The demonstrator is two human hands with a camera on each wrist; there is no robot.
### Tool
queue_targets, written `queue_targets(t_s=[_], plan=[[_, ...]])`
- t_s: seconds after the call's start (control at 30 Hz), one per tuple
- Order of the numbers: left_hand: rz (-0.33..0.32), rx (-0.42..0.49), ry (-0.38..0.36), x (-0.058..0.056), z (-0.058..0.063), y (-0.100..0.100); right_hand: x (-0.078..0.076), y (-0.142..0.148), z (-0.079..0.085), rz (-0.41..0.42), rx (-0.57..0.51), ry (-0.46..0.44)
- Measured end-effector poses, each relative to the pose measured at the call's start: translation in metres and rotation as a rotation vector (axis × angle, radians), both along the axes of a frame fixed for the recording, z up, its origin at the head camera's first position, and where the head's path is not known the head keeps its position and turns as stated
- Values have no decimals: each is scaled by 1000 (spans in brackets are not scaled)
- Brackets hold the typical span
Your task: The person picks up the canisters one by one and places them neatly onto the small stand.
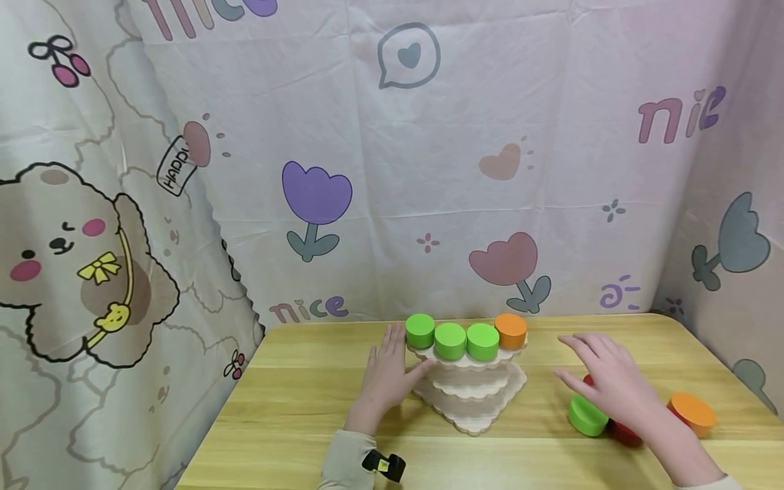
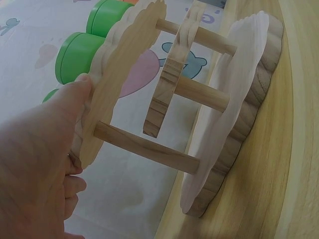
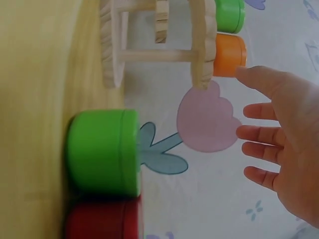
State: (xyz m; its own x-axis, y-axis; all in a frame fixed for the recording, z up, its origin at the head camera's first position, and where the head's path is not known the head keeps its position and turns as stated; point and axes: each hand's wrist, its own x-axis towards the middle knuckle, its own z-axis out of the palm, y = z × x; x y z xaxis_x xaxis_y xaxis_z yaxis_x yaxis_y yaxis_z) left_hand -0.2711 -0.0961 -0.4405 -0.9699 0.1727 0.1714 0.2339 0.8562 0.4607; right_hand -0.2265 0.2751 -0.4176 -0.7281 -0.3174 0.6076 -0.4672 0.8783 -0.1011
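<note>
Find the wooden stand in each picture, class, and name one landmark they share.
Head: wooden stand, right of centre in the lower half.
Left wrist: wooden stand, tilted, across centre and right.
Right wrist: wooden stand, top centre, cut off by the upper edge.
Shared landmark: a green cylinder on its top tier.

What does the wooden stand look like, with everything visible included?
The wooden stand looks like pale wood: three scalloped-edged tiers, one above another, with posts between them. It stands upright on the table, its bottom tier narrowing toward the front. Three green cylinders and an orange cylinder rest on the top tier. The left hand touches that tier's edge.
</note>
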Motion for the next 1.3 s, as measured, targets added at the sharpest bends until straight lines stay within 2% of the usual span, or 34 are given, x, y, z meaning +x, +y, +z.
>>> queue_targets(t_s=[0.17, 0.33, 0.47, 0.7, 1.3], plan=[[-2, 10, 4, 1, 1, 0, 11, 8, -7, -30, 24, -60], [-7, 8, 12, 0, 0, 0, 19, 14, -20, -45, 71, -51], [-15, 7, 22, -1, -1, 1, 24, 16, -29, -69, 88, -80], [-6, -1, 29, 0, 0, 0, 22, 20, -37, -90, 113, -161], [-3, -6, 26, -3, -1, 0, 20, 30, -42, -85, 188, -251]])
